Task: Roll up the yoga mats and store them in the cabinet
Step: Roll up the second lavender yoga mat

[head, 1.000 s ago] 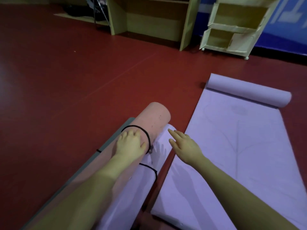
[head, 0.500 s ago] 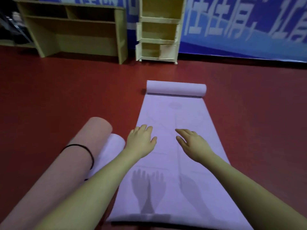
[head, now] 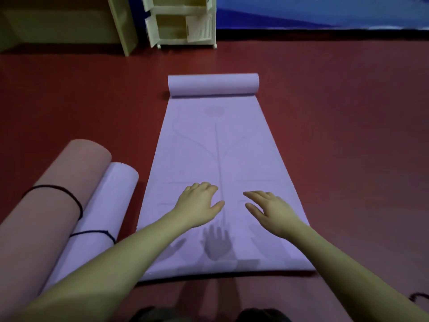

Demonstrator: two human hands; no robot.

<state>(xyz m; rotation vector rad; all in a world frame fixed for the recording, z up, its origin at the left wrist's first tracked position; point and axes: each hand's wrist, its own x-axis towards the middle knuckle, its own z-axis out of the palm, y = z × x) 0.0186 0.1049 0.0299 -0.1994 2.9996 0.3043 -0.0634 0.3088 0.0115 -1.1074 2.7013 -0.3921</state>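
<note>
A purple yoga mat (head: 216, 145) lies spread on the red floor in front of me, with its far end curled into a roll (head: 213, 84). My left hand (head: 198, 205) and my right hand (head: 270, 211) hover side by side above the near half of this mat, fingers relaxed, holding nothing; their shadows fall on the mat below. At the left lie two rolled mats side by side, a pink one (head: 58, 189) and a purple one (head: 102, 212), each bound by a black cord. A pale cabinet (head: 181, 22) with open compartments stands at the back.
A wooden desk-like shelf unit (head: 69, 24) stands at the back left beside the cabinet. A blue banner (head: 325, 10) covers the wall at the back right. A black cord (head: 419, 297) lies on the floor at the right edge. Bare red floor surrounds the mats.
My left hand has left the pink roll and come over the spread purple mat beside my right hand. My view has swung to face that mat head-on and dipped lower.
</note>
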